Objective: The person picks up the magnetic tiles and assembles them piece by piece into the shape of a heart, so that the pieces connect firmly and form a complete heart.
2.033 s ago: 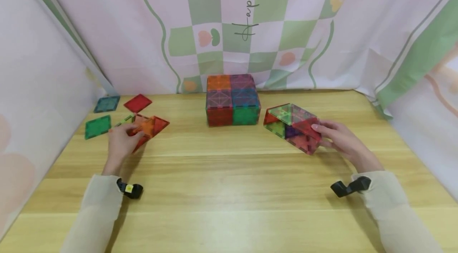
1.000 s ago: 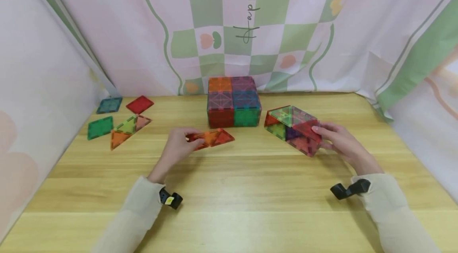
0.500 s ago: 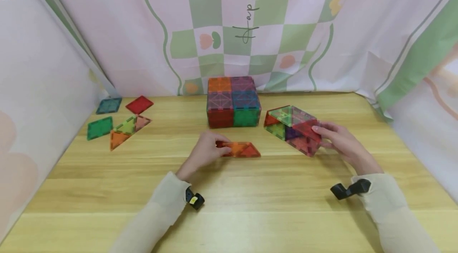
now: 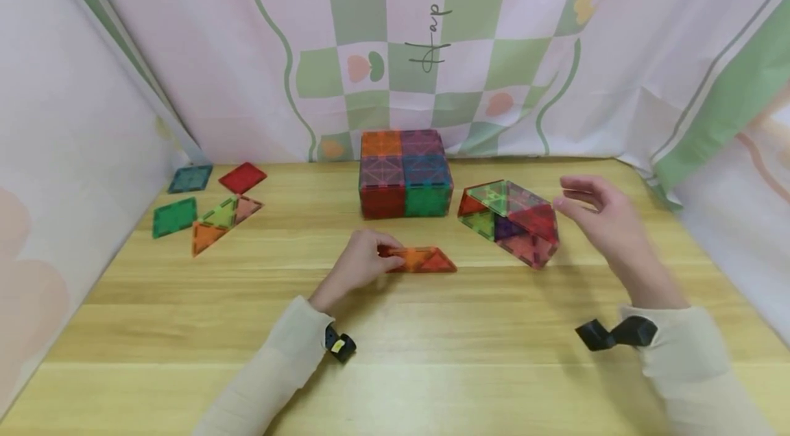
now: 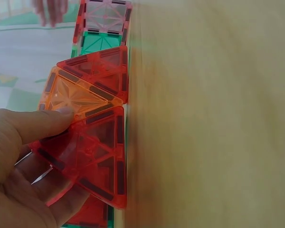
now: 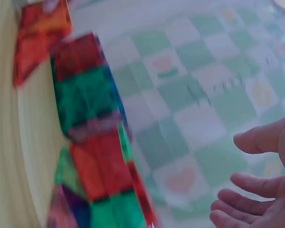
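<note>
My left hand (image 4: 364,260) pinches a strip of joined magnetic tiles (image 4: 426,260) between thumb and fingers, upright with its long edge on or just above the table. In the left wrist view the strip shows an orange triangle tile (image 5: 71,95) between two red triangle tiles (image 5: 104,147). To the right, my right hand (image 4: 601,216) hovers with fingers spread, holding nothing. Left of it stands a hollow magnetic-tile structure (image 4: 533,222), apart from the fingers, with green, red, pink and purple tiles.
A box of magnetic tiles (image 4: 404,175) stands at the back centre. Flat at the left lie a blue tile (image 4: 190,179), a red tile (image 4: 243,177), a green square tile (image 4: 175,216) and a strip of joined triangle tiles (image 4: 221,218). A printed curtain (image 4: 345,4) hangs behind the table.
My left hand has carried the red-orange strip from the left group to the middle and turned it level. My right hand has let go of the hollow structure and lifted away to the right.
</note>
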